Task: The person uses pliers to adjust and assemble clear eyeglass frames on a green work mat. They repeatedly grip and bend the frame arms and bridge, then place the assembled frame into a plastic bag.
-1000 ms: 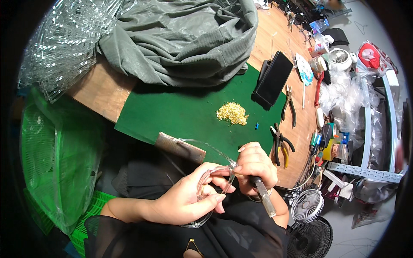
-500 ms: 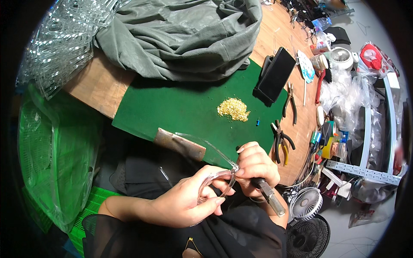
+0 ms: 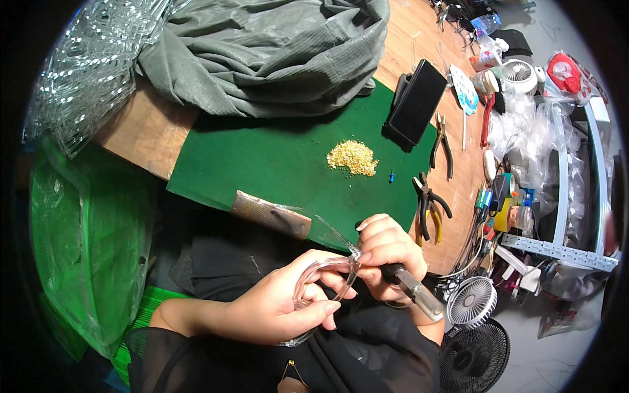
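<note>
A clear plastic eyeglass frame [image 3: 309,281] is in my left hand [image 3: 278,304], its rim pinched between curled fingers and thumb. One thin clear temple reaches from the hinge corner toward the far left, over a worn, brownish block [image 3: 272,214] at the mat's near edge. My right hand [image 3: 391,252] is wrapped round a black-handled tool [image 3: 419,296], whose metal and clear end sticks out toward the lower right. The right fingertips meet the frame at its hinge corner; the tool's other end is hidden there. Beyond both hands a pile of tiny gold-coloured parts [image 3: 352,158] lies on the green mat [image 3: 262,160].
Right of the pile lie a small blue pin-like piece [image 3: 392,176], a black phone-like device [image 3: 417,105] and pliers [image 3: 430,208]. A grey cloth [image 3: 262,59] covers the far side. Many clear frames [image 3: 98,72] are stacked at left above a green plastic-lined basket [image 3: 88,242]. Fans [image 3: 472,302] stand right.
The whole view has shifted slightly, with the table things sitting a little higher. My hands keep the same hold on the frame and tool; the tool's clear end points slightly farther right.
</note>
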Demonstrator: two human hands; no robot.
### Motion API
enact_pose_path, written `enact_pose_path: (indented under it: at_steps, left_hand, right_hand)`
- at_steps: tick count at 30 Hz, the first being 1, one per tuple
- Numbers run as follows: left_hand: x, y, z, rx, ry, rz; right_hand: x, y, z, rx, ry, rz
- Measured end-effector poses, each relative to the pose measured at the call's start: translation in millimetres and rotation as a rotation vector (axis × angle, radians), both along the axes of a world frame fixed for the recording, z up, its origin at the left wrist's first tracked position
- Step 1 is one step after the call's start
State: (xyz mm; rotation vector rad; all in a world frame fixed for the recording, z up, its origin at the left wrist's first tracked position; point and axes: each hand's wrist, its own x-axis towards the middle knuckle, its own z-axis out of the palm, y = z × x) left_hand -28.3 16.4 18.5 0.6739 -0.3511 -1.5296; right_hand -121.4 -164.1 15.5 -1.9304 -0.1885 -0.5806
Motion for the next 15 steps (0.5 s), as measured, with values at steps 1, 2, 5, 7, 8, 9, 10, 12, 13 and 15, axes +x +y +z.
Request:
enact_pose_path:
  at_steps: [1,2,5,7,8,9,10,12,13,15]
  left_hand:
    - [0,-1,1,0.016,0.016,-0.002]
    - [2,-1,2,0.035,0.031,-0.006]
    - [6,-3,7,0.099,0.039,0.006]
    - [4,1,7,0.139,0.030,0.052]
    - [3,1,4,0.135,0.035,0.061]
    - [2,0,2,0.132,0.041,0.070]
    - [2,-1,2,0.143,0.029,0.060]
    - [0,-3,4,0.164,0.007,0.047]
    - [0,-4,5,0.176,-0.008,0.049]
    - [-3,-5,5,0.193,0.002,0.077]
  right_hand:
    - [-3,1,1,0.042,0.019,-0.015]
    - [-6,3,0,0.087,0.036,-0.031]
    - [-32,-2,14,0.266,0.487,-0.074]
    - [-32,-7,33,0.307,0.934,0.044]
    - [-37,-7,35,0.340,1.128,0.097]
    - [-40,-6,37,0.371,1.192,0.149]
    - [-42,-4,39,0.404,1.254,0.203]
    - [-45,-2,40,0.369,1.230,0.220]
    - [-39,-4,47,0.352,1.265,0.234]
    - [-36,-7,49,0.324,1.256,0.256]
